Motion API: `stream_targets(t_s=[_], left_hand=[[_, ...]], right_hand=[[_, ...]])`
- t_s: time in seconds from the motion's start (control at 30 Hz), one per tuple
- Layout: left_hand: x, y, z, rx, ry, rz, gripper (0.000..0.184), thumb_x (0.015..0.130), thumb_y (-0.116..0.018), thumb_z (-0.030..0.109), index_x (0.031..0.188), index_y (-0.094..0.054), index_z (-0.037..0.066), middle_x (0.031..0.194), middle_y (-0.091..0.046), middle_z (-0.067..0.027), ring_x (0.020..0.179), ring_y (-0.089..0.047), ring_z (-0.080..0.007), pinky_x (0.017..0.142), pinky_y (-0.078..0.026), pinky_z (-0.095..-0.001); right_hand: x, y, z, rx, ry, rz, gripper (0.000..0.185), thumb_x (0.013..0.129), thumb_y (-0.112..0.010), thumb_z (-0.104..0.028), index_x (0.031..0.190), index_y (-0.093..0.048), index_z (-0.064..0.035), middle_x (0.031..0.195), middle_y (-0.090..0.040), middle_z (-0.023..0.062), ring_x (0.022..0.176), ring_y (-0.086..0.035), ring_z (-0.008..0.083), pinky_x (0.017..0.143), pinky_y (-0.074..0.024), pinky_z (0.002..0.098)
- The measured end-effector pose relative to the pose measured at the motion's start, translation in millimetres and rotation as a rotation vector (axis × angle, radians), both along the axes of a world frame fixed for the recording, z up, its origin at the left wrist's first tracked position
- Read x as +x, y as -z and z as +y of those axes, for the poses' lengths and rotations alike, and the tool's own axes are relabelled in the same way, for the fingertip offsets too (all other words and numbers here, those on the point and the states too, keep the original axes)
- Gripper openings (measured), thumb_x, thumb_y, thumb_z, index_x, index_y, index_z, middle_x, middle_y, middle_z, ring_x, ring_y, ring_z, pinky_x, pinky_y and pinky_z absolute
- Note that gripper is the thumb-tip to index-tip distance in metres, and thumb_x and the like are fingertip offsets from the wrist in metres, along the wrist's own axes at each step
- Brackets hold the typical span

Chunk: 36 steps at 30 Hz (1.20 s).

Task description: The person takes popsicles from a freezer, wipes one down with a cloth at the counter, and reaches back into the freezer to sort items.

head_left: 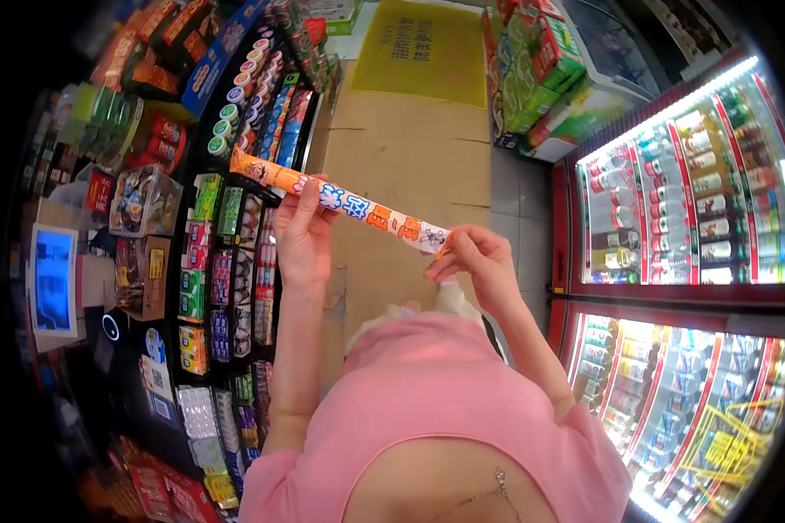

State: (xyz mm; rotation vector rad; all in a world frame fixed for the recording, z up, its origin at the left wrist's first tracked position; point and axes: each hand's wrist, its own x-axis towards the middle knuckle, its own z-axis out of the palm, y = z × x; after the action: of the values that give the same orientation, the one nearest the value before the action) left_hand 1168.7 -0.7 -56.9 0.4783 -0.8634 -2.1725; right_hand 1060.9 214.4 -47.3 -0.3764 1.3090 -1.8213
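A long, narrow snack packet (353, 206), orange at one end and pale with blue and orange lettering along its length, is held up in front of my chest. It slants down from upper left to lower right. My left hand (305, 228) grips it near the orange end, thumb across the front. At the other end, my right hand (473, 254) pinches the packet's orange tip between thumb and fingers. The packet looks whole, with its contents hidden inside.
On my left stands a shelf rack (227, 253) of small packaged sweets, with a lit screen (54, 279) beyond it. To my right are glass-door drink fridges (576, 235). Ahead, a yellow mat (423, 52) lies on the cardboard-covered floor (401, 131), beside stacked green cartons (541, 74).
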Motion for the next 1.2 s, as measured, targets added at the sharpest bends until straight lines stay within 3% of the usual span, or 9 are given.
stream_targets(t_s=[0.23, 0.53, 0.77, 0.87, 0.97, 1.03, 1.07, 1.13, 1.2], left_hand=[[-4, -4, -11, -0.031, -0.187, -0.023, 0.017, 0.087, -0.062, 0.018, 0.099, -0.059, 0.005, 0.098, -0.062, -0.0052, 0.079, -0.059, -0.0104, 0.072, -0.05, -0.0258], [-27, -13, -13, -0.012, -0.421, -0.008, 0.017, 0.087, -0.063, 0.018, 0.098, -0.058, 0.005, 0.096, -0.062, -0.0063, 0.081, -0.058, -0.0113, 0.076, -0.05, -0.0281], [-51, -22, 7, -0.019, -0.362, -0.034, 0.022, 0.088, -0.061, 0.017, 0.103, -0.058, 0.001, 0.098, -0.062, -0.007, 0.086, -0.06, -0.0135, 0.078, -0.05, -0.0297], [-64, -32, 15, -0.062, -0.359, -0.044, 0.024, 0.089, -0.06, 0.017, 0.106, -0.057, 0.0, 0.099, -0.062, -0.0081, 0.089, -0.061, -0.0146, 0.079, -0.05, -0.0295], [-75, -41, 25, -0.097, -0.383, -0.049, 0.023, 0.089, -0.06, 0.015, 0.105, -0.058, 0.0, 0.1, -0.062, -0.0091, 0.09, -0.061, -0.015, 0.079, -0.05, -0.0286], [-83, -46, 34, -0.152, -0.414, -0.097, 0.021, 0.088, -0.06, 0.012, 0.105, -0.059, -0.001, 0.099, -0.063, -0.0091, 0.089, -0.061, -0.0147, 0.08, -0.05, -0.0275], [-84, -46, 37, -0.158, -0.431, -0.098, 0.021, 0.088, -0.06, 0.012, 0.105, -0.059, -0.001, 0.099, -0.063, -0.0091, 0.089, -0.061, -0.0147, 0.08, -0.05, -0.0275], [-87, -47, 44, -0.227, -0.375, -0.146, 0.024, 0.088, -0.059, 0.011, 0.109, -0.056, -0.001, 0.099, -0.063, -0.0104, 0.093, -0.06, -0.0165, 0.085, -0.047, -0.03], [-91, -49, 50, -0.248, -0.384, -0.163, 0.024, 0.088, -0.06, 0.01, 0.109, -0.057, -0.001, 0.099, -0.063, -0.0103, 0.094, -0.06, -0.0163, 0.086, -0.047, -0.0295]], right_hand=[[-34, 1, -40, -0.017, -0.084, 0.211, 0.012, 0.087, -0.06, -0.009, 0.085, -0.057, 0.0019, 0.075, -0.064, 0.0112, 0.065, -0.065, 0.0181, 0.059, -0.0527, 0.0272], [-90, -7, -66, -0.097, -0.26, 0.262, 0.013, 0.088, -0.061, -0.01, 0.082, -0.055, 0.0007, 0.075, -0.063, 0.0089, 0.061, -0.061, 0.0137, 0.059, -0.05, 0.0256], [-138, -5, -62, -0.105, -0.327, 0.225, 0.014, 0.088, -0.061, -0.012, 0.083, -0.055, -0.001, 0.076, -0.063, 0.0089, 0.062, -0.061, 0.0139, 0.064, -0.0496, 0.0271], [-155, -5, -63, -0.081, -0.398, 0.219, 0.014, 0.087, -0.061, -0.014, 0.089, -0.056, -0.0006, 0.082, -0.064, 0.0105, 0.069, -0.062, 0.0149, 0.068, -0.0495, 0.028], [-163, -14, -68, -0.164, -0.276, 0.225, 0.02, 0.085, -0.062, -0.013, 0.099, -0.057, 0.0003, 0.089, -0.065, 0.0099, 0.08, -0.062, 0.0159, 0.071, -0.049, 0.0279], [-173, -14, -70, -0.152, -0.454, 0.597, 0.027, 0.083, -0.063, -0.014, 0.106, -0.058, -0.0001, 0.093, -0.065, 0.0073, 0.086, -0.06, 0.0148, 0.073, -0.0478, 0.0271], [-173, -17, -71, -0.165, -0.468, 0.597, 0.027, 0.083, -0.063, -0.014, 0.106, -0.058, -0.0001, 0.093, -0.065, 0.0073, 0.086, -0.06, 0.0148, 0.073, -0.0478, 0.0271], [-170, -26, -72, -0.162, -0.53, 0.859, 0.025, 0.085, -0.062, -0.015, 0.105, -0.06, -0.0003, 0.085, -0.064, 0.0044, 0.074, -0.059, 0.0115, 0.065, -0.0466, 0.025], [-171, -19, -72, -0.106, -0.582, 0.855, 0.024, 0.085, -0.063, -0.016, 0.104, -0.061, -0.0015, 0.079, -0.062, 0.0049, 0.067, -0.057, 0.0109, 0.06, -0.0451, 0.0258]])
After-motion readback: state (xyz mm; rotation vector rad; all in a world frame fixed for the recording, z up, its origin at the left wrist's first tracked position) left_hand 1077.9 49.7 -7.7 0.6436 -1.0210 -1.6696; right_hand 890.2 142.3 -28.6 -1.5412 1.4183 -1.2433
